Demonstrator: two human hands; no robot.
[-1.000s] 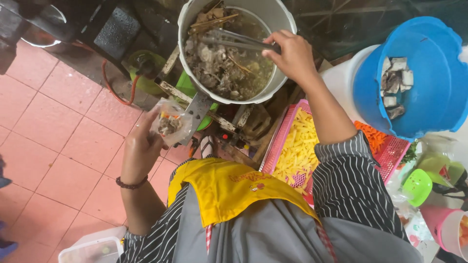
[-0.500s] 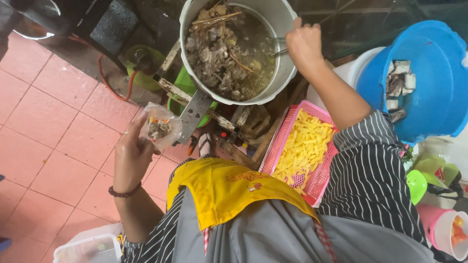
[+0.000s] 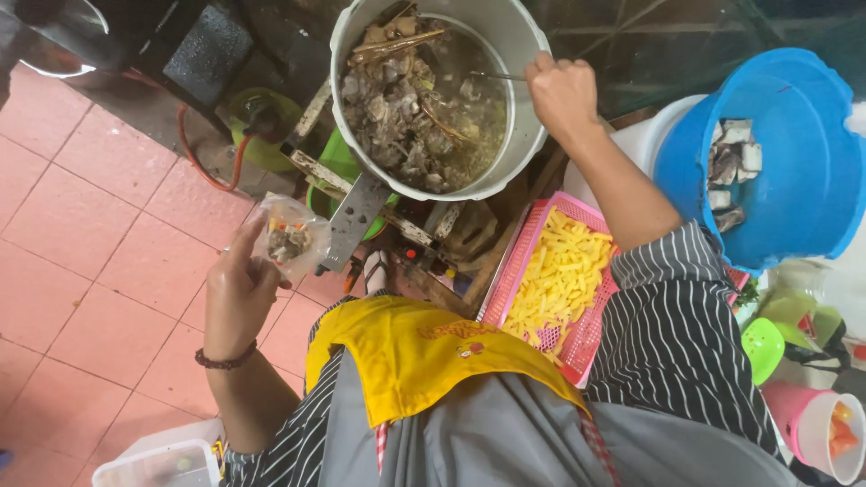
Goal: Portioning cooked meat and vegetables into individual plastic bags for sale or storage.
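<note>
One large metal pot point(image 3: 528, 54) of broth and meat is sitting at top centre. One pink basket point(image 3: 523, 261) is holding yellow strips. One blue tub point(image 3: 794, 99) is holding several cut pieces. One small clear bag point(image 3: 290, 236) is showing, with one green gas cylinder point(image 3: 262, 117) and one clear plastic container point(image 3: 158, 464). Two hands are showing, left point(image 3: 236, 293) and right point(image 3: 564, 90).

Below us we see a floor of pink square tiles point(image 3: 81, 261) in soft daylight, a green gas cylinder point(image 3: 262, 126) with an orange hose point(image 3: 194, 158) beside dark stands, and a glass pane point(image 3: 667, 45) behind.
</note>
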